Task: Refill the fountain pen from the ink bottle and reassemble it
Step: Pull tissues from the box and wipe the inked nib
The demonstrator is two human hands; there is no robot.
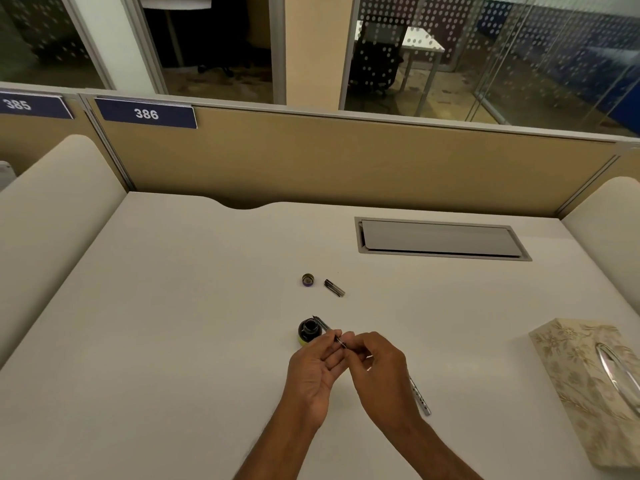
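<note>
An open dark ink bottle (307,332) with a yellow-green base stands on the white desk (173,341). Just above its mouth is the nib of the pen's front section (323,326), with its converter running back toward me. My left hand (317,368) pinches that section from the left. My right hand (375,362) pinches the converter's rear end. The bottle's cap (308,280) lies further back, and the pen cap (334,287) lies beside it. Partly hidden under my right wrist, the silver pen barrel (419,396) lies on the desk.
A patterned tissue box (585,386) stands at the right edge. A grey cable hatch (440,239) is set into the desk at the back right. Tan partition panels close off the back and sides.
</note>
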